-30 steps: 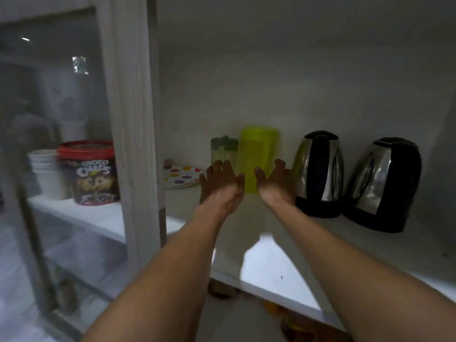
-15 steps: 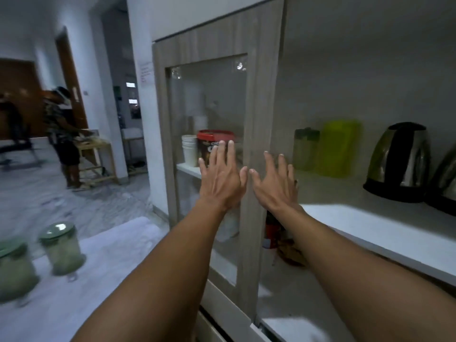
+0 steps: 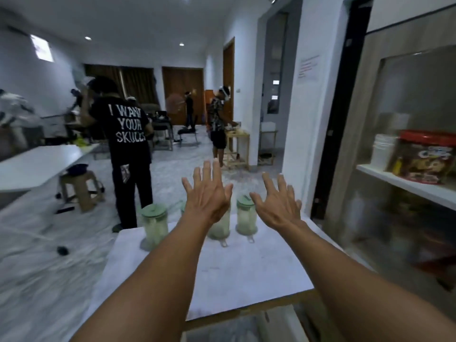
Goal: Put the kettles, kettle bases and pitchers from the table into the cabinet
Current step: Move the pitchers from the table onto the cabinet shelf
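Three clear pitchers with pale green lids stand at the far end of the white table [image 3: 234, 280]: one on the left [image 3: 155, 224], one in the middle [image 3: 220, 225] mostly hidden behind my left hand, and one on the right [image 3: 246, 215]. My left hand [image 3: 208, 196] hovers open above the middle pitcher, fingers spread, holding nothing. Beside it my right hand [image 3: 277, 202] is open too, just right of the right pitcher. The cabinet [image 3: 404, 144] with a glass door is at the right edge.
Behind the cabinet glass a shelf [image 3: 404, 183] holds a stack of white cups [image 3: 382, 151] and a red-lidded cereal tub [image 3: 427, 156]. A person in a black printed T-shirt [image 3: 128, 154] stands just beyond the table. A wooden stool [image 3: 81, 188] and other people are farther back.
My view has swung left from the cabinet shelf with the kettles and yellow pitcher to the table. Both empty hands moved out of the cabinet and now hover over the pitchers.
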